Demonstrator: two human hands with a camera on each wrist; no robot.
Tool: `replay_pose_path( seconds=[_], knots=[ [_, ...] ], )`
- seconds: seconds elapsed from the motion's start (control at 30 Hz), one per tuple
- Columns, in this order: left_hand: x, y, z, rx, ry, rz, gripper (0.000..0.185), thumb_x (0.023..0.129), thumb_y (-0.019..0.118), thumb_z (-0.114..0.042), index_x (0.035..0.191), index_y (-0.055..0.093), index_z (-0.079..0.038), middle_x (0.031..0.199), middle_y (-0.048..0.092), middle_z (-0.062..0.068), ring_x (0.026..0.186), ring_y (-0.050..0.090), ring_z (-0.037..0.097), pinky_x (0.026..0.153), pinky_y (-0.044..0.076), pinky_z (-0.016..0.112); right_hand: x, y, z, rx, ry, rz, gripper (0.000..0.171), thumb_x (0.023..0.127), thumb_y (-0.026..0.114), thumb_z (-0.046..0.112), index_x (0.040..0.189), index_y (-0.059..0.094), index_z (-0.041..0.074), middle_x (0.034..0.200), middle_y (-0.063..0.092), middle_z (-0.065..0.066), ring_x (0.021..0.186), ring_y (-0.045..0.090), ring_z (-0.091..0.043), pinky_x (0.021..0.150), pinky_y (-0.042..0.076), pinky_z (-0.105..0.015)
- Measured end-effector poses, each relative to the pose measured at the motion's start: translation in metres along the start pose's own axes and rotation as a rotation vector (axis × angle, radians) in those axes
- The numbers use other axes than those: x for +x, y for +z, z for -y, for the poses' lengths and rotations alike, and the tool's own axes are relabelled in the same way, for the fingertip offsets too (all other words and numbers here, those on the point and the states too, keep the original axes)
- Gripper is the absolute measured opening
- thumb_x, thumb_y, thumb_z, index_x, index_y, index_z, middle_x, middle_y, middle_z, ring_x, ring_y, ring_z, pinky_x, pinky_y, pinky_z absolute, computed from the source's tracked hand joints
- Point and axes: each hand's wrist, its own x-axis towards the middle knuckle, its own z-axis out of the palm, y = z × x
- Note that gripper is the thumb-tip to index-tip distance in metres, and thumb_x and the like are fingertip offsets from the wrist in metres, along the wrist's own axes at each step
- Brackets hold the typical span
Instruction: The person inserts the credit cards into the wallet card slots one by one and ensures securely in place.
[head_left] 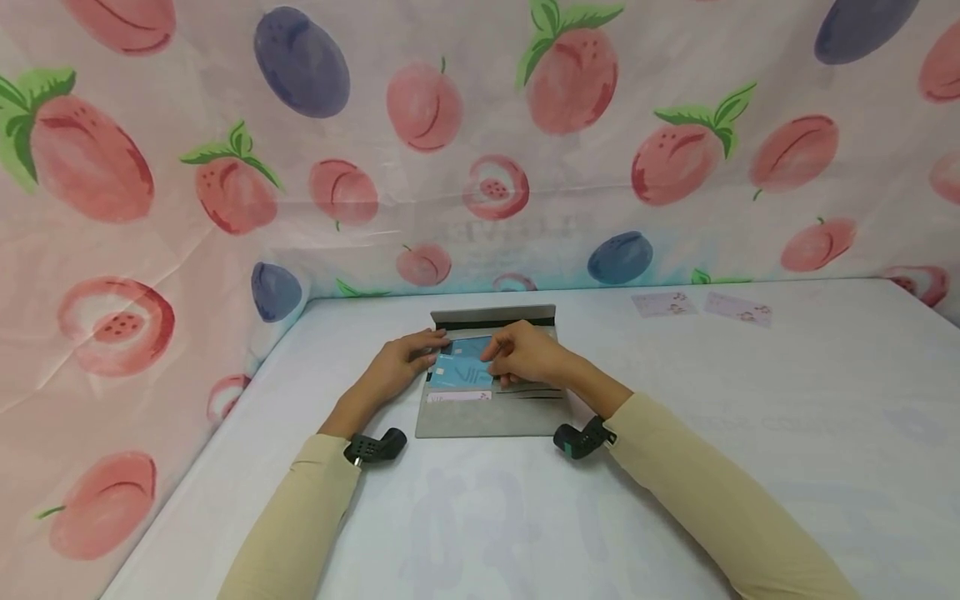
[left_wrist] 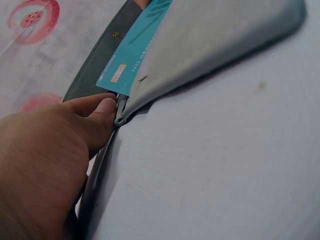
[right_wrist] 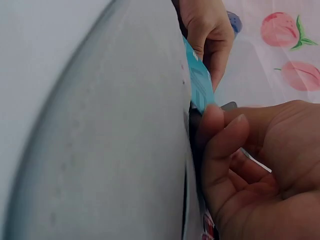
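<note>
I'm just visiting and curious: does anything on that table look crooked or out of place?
Only the teal card: it sits tilted and half out of the grey wallet, between both hands. Two pale cards lie apart near the far edge.

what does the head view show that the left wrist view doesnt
Only the head view shows the right hand, both sleeves, the two pale cards lying far right on the table, and the wallet's whole outline. Only the left wrist view shows the snap button on the flap and the card's chip. Both show the left hand at the grey wallet with the teal card.
</note>
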Motion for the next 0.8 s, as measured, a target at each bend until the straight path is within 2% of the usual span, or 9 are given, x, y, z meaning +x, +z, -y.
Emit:
replay_pose_path(
  seconds=[0.27, 0.53, 0.8],
  knots=[
    [0.0009, -0.0002, 0.0023, 0.0, 0.004, -0.001, 0.035, 0.095, 0.058, -0.007, 0.13, 0.061, -0.009, 0.142, 0.049, 0.004, 0.137, 0.034, 0.025, 0.111, 0.025, 0.048, 0.0029, -0.0002, 0.0032, -0.02, 0.027, 0.004, 0.014, 0.089, 0.066, 0.004, 0.102, 0.069, 0.004, 0.081, 0.068, -0.008, 0.066, 0.064, -0.022, 0.062, 0.054, -0.032],
    [-0.0006, -0.0019, 0.0021, 0.004, 0.01, -0.019, 0.033, 0.095, 0.06, -0.011, 0.128, 0.062, -0.008, 0.141, 0.05, 0.005, 0.136, 0.036, 0.027, 0.111, 0.026, 0.048, 0.0018, -0.0006, 0.0072, -0.033, 0.008, 0.043, 0.013, 0.088, 0.067, 0.003, 0.1, 0.07, 0.003, 0.077, 0.069, -0.007, 0.064, 0.063, -0.021, 0.061, 0.054, -0.031],
    [0.0, -0.0015, 0.0009, -0.007, 0.019, -0.015, 0.033, 0.095, 0.059, -0.01, 0.128, 0.062, -0.008, 0.141, 0.05, 0.005, 0.136, 0.035, 0.026, 0.111, 0.026, 0.047, 0.0054, -0.0011, 0.0086, -0.096, 0.034, 0.02, 0.012, 0.087, 0.069, 0.004, 0.098, 0.072, 0.006, 0.076, 0.07, -0.004, 0.063, 0.065, -0.018, 0.06, 0.054, -0.03]
  ],
)
